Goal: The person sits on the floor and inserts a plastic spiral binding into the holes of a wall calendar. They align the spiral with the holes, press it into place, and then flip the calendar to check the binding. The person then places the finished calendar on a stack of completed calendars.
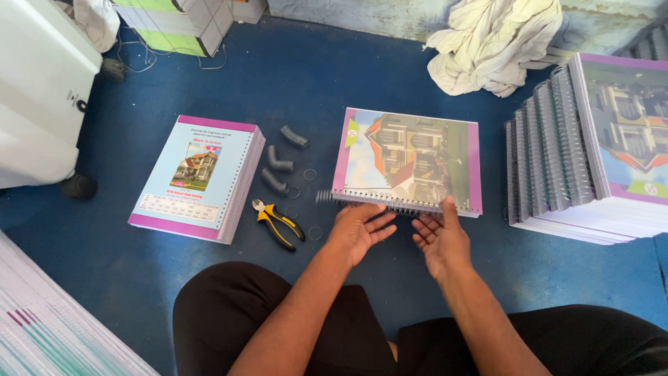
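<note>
Both hands, left (pixel 360 228) and right (pixel 440 240), lie open-palmed just below the notebook (pixel 409 160); its wire coil (pixel 376 202) runs crosswise along the near edge, seemingly touching the fingertips

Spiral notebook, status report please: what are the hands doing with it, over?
Both hands open: left hand and right hand at the wire coil along the notebook edge. Coil sticks out left. Yellow-handled pliers lie nearby, untouched.

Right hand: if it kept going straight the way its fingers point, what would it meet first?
The right hand would probably meet the spiral coil along the booklet near edge; its fingertip already seems to touch there.
</note>
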